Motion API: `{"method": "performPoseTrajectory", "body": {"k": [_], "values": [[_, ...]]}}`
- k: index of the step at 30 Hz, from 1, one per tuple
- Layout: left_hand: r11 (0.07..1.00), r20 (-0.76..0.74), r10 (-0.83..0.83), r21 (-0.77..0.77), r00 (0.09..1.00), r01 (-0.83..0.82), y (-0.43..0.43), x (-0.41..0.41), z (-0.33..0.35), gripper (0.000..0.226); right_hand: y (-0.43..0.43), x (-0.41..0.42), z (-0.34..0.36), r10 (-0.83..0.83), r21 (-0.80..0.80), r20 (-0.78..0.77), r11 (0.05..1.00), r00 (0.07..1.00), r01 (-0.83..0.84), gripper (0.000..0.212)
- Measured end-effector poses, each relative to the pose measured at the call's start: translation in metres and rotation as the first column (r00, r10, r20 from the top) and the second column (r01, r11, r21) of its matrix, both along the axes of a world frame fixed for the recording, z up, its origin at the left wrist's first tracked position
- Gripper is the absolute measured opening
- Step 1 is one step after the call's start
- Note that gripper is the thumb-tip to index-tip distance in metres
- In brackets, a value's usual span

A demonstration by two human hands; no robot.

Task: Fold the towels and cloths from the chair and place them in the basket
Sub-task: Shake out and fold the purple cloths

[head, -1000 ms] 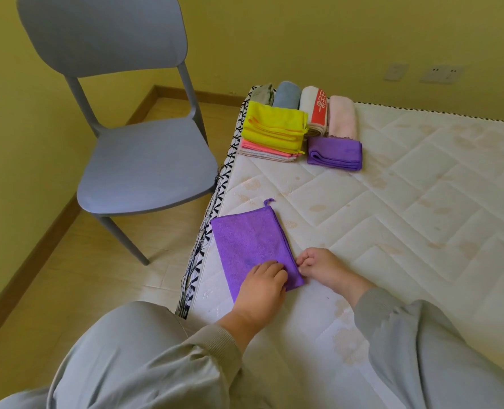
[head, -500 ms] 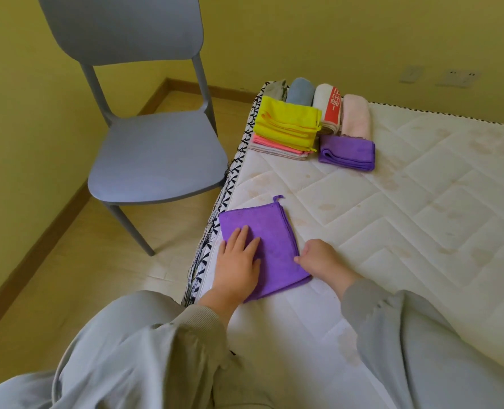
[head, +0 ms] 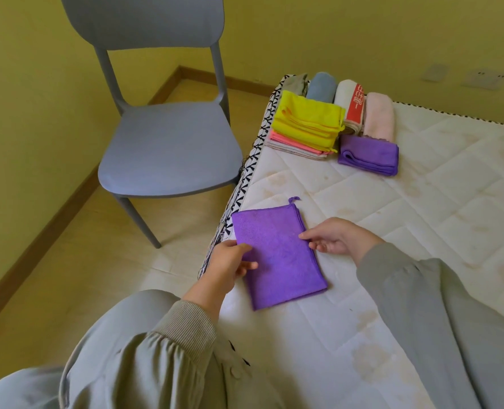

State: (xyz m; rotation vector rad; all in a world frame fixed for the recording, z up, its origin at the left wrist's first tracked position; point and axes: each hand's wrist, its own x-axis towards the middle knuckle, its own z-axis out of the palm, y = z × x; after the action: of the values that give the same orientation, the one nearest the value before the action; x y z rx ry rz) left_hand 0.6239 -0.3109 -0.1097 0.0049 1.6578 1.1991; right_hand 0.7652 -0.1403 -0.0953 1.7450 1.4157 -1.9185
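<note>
A purple cloth, folded into a long rectangle, lies flat near the left edge of the white mattress. My left hand pinches its left edge between thumb and fingers. My right hand touches its right edge with the fingertips. The grey chair stands left of the mattress with a bare seat. No basket is in view.
At the mattress's far left corner sit folded cloths: a yellow stack on pink ones, a folded purple cloth, and several rolled towels behind. A yellow wall with sockets runs behind.
My left hand slid from flat on the cloth to gripping its left edge. My right hand moved up along the right edge. The view shifted left and down.
</note>
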Motion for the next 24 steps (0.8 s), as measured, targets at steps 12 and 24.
{"method": "performPoseTrajectory", "body": {"k": [12, 24], "values": [[0.993, 0.059, 0.056, 0.096, 0.997, -0.061, 0.013, -0.003, -0.007, 0.028, -0.015, -0.005, -0.015, -0.238, -0.058, -0.122, 0.971, 0.964, 0.233, 0.020], [0.976, -0.065, -0.118, 0.174, 0.991, 0.128, 0.006, -0.014, -0.012, 0.032, -0.041, 0.022, -0.031, -0.434, -0.132, -0.452, 0.897, 0.779, 0.423, 0.019]]}}
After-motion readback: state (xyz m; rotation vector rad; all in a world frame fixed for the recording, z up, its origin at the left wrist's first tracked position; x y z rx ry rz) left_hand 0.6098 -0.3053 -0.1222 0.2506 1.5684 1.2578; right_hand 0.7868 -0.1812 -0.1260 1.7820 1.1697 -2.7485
